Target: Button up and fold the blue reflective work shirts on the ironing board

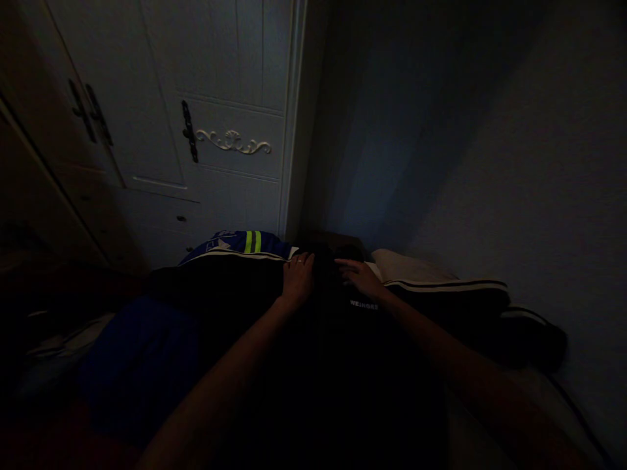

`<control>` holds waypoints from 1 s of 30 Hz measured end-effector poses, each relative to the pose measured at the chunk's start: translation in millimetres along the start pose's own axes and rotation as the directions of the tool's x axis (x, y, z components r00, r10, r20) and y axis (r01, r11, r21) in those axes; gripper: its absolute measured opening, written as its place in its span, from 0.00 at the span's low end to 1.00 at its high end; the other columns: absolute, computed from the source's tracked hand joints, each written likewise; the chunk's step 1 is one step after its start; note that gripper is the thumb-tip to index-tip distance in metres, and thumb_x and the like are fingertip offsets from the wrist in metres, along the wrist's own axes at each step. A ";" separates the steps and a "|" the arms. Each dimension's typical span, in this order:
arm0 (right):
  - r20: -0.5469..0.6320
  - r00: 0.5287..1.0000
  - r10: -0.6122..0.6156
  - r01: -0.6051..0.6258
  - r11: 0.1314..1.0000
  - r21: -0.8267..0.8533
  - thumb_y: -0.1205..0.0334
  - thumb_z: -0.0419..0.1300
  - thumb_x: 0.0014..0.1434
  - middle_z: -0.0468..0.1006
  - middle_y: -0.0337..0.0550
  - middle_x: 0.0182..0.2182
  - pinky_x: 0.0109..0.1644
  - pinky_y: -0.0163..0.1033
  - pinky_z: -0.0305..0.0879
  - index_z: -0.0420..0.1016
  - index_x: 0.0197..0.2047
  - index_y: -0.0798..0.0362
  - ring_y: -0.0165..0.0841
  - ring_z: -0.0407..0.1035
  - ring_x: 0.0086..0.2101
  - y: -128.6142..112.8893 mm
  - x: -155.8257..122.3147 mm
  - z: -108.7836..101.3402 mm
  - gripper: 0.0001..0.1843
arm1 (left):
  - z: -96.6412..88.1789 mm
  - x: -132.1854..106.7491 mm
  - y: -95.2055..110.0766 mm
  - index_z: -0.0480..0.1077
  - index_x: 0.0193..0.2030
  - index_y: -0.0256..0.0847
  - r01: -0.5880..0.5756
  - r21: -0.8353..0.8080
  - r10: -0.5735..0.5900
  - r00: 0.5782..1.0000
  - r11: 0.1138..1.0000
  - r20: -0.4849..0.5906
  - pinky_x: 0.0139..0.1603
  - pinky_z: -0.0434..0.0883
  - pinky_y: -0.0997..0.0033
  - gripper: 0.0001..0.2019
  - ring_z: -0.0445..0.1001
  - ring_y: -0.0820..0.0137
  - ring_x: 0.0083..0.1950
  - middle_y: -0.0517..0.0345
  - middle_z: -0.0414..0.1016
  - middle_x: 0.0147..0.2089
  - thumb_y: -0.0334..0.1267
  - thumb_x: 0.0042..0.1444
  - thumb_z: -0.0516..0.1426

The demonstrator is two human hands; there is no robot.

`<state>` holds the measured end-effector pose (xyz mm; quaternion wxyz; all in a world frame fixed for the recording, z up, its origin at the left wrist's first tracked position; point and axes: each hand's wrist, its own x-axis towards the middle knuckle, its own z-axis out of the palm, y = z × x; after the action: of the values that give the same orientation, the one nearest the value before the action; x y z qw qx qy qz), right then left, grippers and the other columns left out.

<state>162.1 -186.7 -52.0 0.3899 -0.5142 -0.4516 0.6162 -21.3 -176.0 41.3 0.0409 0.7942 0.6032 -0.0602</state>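
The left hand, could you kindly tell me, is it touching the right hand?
Apart: the head view shows the black jacket between the left hand and the right hand.

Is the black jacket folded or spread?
Spread: the black jacket has its striped sleeves out to both sides; lower part too dark to tell.
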 end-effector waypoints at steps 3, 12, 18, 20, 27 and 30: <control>0.133 0.969 -0.208 0.228 0.960 -0.162 0.70 0.55 0.57 0.80 0.44 0.44 0.45 0.42 0.72 0.78 0.50 0.50 0.33 0.74 0.40 4.2 3.8 -6.3 0.20 | -5.1 12.4 -5.0 0.65 0.60 0.36 0.068 0.110 -0.069 0.998 0.992 0.002 0.60 0.61 0.46 0.26 0.61 0.49 0.65 0.36 0.66 0.63 0.48 0.58 0.57; 0.368 0.748 -0.552 0.661 0.666 -0.344 0.74 0.57 0.58 0.72 0.44 0.37 0.41 0.38 0.67 0.82 0.41 0.49 0.32 0.69 0.37 11.0 28.6 0.6 0.15 | -10.1 34.9 -23.4 0.74 0.43 0.38 0.128 0.041 -0.134 0.947 0.991 0.290 0.41 0.70 0.64 0.15 0.77 0.55 0.47 0.43 0.79 0.44 0.48 0.57 0.59; 0.275 0.760 -0.589 0.649 0.710 -0.272 0.68 0.56 0.62 0.72 0.45 0.41 0.46 0.41 0.68 0.82 0.40 0.47 0.34 0.69 0.42 22.0 30.7 11.2 0.13 | -2.1 31.8 -25.6 0.77 0.37 0.40 0.122 -0.071 -0.109 0.980 0.990 0.165 0.38 0.66 0.66 0.14 0.77 0.60 0.41 0.48 0.80 0.38 0.45 0.61 0.53; 0.216 0.790 -0.573 0.612 0.750 -0.249 0.65 0.55 0.63 0.74 0.45 0.40 0.46 0.41 0.68 0.81 0.42 0.47 0.34 0.70 0.41 23.1 27.9 15.0 0.12 | -0.7 33.4 -27.0 0.76 0.35 0.40 0.157 -0.165 -0.135 0.981 0.974 0.137 0.37 0.65 0.67 0.15 0.76 0.62 0.39 0.50 0.80 0.35 0.45 0.62 0.52; 0.122 0.861 -0.493 0.508 0.837 -0.205 0.62 0.57 0.61 0.78 0.43 0.39 0.49 0.44 0.69 0.79 0.42 0.48 0.35 0.73 0.41 21.9 21.6 24.3 0.09 | 4.0 41.9 -39.6 0.73 0.31 0.36 0.335 -0.439 -0.249 0.938 0.834 0.241 0.33 0.63 0.71 0.16 0.72 0.69 0.34 0.55 0.75 0.31 0.43 0.63 0.50; 0.126 0.879 -0.459 0.476 0.851 -0.222 0.61 0.57 0.62 0.79 0.43 0.40 0.50 0.45 0.69 0.78 0.43 0.48 0.36 0.73 0.41 23.3 20.7 26.7 0.10 | 4.1 37.1 -38.0 0.72 0.39 0.35 0.387 -0.467 -0.257 0.912 0.795 0.320 0.35 0.66 0.70 0.19 0.74 0.66 0.37 0.52 0.76 0.37 0.51 0.61 0.53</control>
<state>131.9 -178.0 -78.5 0.4455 -0.4119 -0.6491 0.4589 -48.2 -131.0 32.2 0.3158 0.6245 0.7143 0.0037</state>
